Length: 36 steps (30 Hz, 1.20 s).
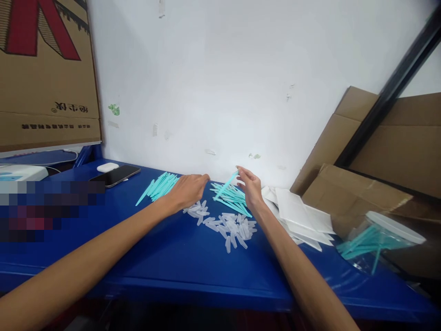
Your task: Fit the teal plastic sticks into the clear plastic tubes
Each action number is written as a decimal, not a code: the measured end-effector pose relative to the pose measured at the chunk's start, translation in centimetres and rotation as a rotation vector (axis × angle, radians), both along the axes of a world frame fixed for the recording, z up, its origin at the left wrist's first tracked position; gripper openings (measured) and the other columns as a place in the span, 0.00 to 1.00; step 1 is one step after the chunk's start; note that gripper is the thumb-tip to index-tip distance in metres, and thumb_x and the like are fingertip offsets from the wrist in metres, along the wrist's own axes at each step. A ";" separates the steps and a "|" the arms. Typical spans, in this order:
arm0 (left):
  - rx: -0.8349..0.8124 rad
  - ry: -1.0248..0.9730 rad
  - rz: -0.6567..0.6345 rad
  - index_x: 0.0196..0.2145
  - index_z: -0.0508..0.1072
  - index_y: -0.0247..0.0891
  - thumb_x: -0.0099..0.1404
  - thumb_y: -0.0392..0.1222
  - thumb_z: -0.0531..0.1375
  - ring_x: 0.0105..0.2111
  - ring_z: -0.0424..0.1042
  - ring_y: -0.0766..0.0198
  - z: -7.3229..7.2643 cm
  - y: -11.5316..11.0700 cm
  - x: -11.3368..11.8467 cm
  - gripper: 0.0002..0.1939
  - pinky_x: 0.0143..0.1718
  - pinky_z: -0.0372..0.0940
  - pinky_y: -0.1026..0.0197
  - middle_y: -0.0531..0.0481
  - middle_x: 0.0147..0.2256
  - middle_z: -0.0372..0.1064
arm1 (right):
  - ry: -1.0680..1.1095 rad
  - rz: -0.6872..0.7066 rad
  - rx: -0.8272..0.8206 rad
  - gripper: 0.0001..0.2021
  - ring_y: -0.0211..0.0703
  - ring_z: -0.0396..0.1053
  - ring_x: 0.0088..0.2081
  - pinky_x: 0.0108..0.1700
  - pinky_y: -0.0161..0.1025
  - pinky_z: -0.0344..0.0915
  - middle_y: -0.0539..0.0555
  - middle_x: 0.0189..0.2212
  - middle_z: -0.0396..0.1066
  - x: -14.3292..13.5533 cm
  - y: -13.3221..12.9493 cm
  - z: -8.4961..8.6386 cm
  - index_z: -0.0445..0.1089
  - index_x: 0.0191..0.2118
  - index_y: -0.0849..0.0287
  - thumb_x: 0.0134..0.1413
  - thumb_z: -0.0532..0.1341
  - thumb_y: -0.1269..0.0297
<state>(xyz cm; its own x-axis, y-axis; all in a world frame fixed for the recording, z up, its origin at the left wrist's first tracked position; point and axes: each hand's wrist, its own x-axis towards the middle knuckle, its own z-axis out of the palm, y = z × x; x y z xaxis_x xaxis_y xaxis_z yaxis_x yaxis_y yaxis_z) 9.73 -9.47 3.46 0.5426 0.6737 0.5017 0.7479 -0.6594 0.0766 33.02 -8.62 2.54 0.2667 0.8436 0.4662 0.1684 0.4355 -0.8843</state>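
In my right hand, one turquoise stick is pinched by its upper end, slanting down to the left over a loose pile of turquoise sticks. My left hand has its fingers closed together above the table, and whatever they hold, if anything, is too small to make out. Left of that hand lies a row of turquoise sticks, partly covered by it. Small translucent white caps are scattered in front of the pile, with a second cluster below my left hand.
A phone and white case lie on the blue table at left. White paper packets sit right of my right hand. Further right are a clear tub holding turquoise sticks and cardboard. A white wall stands behind.
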 end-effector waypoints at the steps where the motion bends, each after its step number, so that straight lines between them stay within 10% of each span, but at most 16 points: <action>1: 0.013 0.044 0.061 0.46 0.72 0.36 0.69 0.39 0.45 0.34 0.73 0.54 0.1 0.4 -0.4 0.17 0.33 0.61 0.58 0.39 0.36 0.74 | 0.015 -0.025 0.011 0.24 0.43 0.71 0.42 0.35 0.34 0.68 0.58 0.47 0.72 0.4 0.1 0.0 0.71 0.51 0.58 0.53 0.58 0.48; 11: -0.188 0.307 0.267 0.27 0.74 0.37 0.55 0.42 0.59 0.32 0.75 0.47 -0.7 2.1 -2.9 0.07 0.32 0.64 0.55 0.36 0.28 0.74 | -0.392 -0.196 0.092 0.18 0.39 0.71 0.28 0.32 0.36 0.67 0.54 0.34 0.74 1.4 0.6 -0.5 0.73 0.44 0.58 0.56 0.57 0.50; 20: -0.222 0.293 0.289 0.36 0.76 0.35 0.56 0.39 0.58 0.40 0.74 0.47 -1.0 1.3 -1.6 0.11 0.39 0.65 0.54 0.33 0.36 0.75 | -0.692 -0.099 0.022 0.09 0.42 0.73 0.34 0.39 0.38 0.66 0.49 0.32 0.77 1.7 1.2 -2.8 0.73 0.42 0.52 0.56 0.61 0.58; 36: -0.067 0.203 0.184 0.51 0.61 0.34 0.68 0.37 0.47 0.34 0.73 0.49 -1.1 1.6 -1.3 0.15 0.34 0.61 0.55 0.36 0.35 0.72 | -1.090 0.253 0.167 0.11 0.45 0.70 0.43 0.45 0.40 0.62 0.53 0.40 0.76 -3.6 -2.1 -1.2 0.75 0.43 0.55 0.64 0.56 0.59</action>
<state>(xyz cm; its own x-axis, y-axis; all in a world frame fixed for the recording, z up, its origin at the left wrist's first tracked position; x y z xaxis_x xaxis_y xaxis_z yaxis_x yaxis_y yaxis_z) 8.44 -7.86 2.39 0.4933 0.7979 0.3464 0.8588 -0.5099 -0.0486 29.40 -10.75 1.38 -0.5207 0.7209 0.4573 0.7042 0.6655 -0.2474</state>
